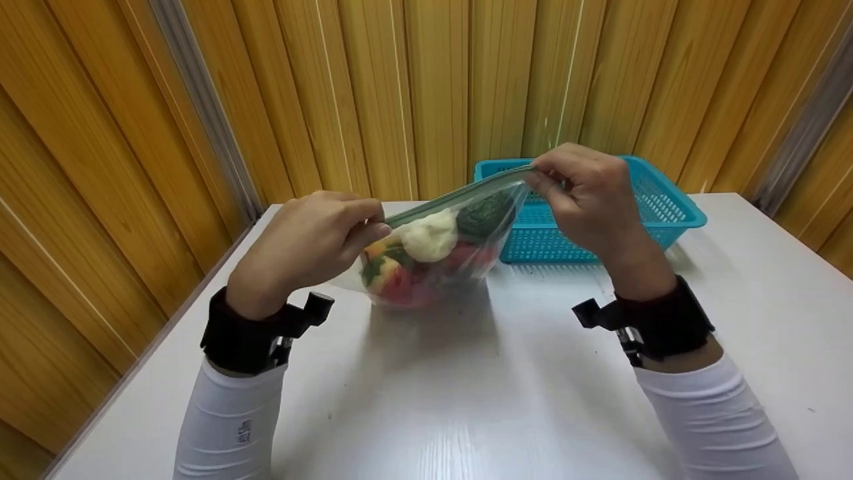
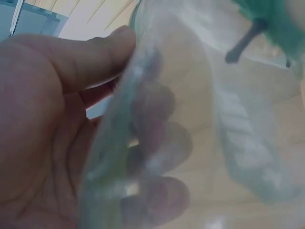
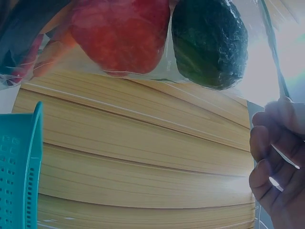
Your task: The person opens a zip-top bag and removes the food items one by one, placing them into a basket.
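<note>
A clear zip-top bag [image 1: 460,257] with a green strip along its top hangs tilted between both hands, its right end higher. Inside lie a white lump like cauliflower [image 1: 430,237], a dark green rounded vegetable [image 3: 209,45], a red pepper-like vegetable [image 3: 124,38] and red-yellow produce [image 1: 390,277]. My left hand [image 1: 313,240] pinches the bag's left top corner, the thumb on one side and the fingers showing through the plastic in the left wrist view. At the other top corner, my right hand [image 1: 586,197] pinches the strip between thumb and fingers.
A turquoise perforated basket [image 1: 553,243] stands at the back right of the white table [image 1: 426,413], behind the bag and right hand. Wood-patterned panels [image 1: 433,87] rise behind the table and at its left.
</note>
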The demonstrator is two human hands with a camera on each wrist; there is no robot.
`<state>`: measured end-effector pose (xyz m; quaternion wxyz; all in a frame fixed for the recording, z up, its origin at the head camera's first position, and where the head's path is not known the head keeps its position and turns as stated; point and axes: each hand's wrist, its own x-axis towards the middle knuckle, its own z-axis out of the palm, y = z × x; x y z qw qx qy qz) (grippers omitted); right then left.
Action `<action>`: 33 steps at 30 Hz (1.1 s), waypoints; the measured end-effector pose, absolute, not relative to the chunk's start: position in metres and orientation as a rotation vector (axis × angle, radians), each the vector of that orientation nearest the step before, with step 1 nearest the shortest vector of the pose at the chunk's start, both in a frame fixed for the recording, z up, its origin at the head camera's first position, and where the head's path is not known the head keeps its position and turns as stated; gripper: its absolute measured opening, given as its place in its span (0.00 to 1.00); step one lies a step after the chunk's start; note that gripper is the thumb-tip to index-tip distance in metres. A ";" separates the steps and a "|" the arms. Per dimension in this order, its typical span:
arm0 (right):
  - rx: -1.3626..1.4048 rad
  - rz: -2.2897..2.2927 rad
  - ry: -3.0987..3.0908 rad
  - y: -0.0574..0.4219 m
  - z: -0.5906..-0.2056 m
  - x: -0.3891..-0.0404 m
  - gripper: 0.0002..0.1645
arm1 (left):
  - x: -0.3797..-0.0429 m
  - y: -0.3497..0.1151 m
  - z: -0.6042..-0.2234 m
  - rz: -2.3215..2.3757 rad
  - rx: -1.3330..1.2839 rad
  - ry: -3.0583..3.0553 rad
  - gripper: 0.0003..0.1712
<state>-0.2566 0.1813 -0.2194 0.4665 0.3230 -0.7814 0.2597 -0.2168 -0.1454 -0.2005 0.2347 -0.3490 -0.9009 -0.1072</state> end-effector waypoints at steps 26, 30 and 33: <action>0.660 0.647 -1.883 0.184 -0.215 -0.248 0.09 | -0.196 -0.151 -0.189 -0.314 -0.938 -2.634 0.04; 0.693 0.644 -1.862 0.184 -0.214 -0.246 0.07 | -0.189 -0.130 -0.192 -0.325 -1.076 -2.603 0.05; 0.706 0.642 -1.869 0.185 -0.214 -0.246 0.07 | -0.191 -0.121 -0.194 -0.300 -1.086 -2.559 0.13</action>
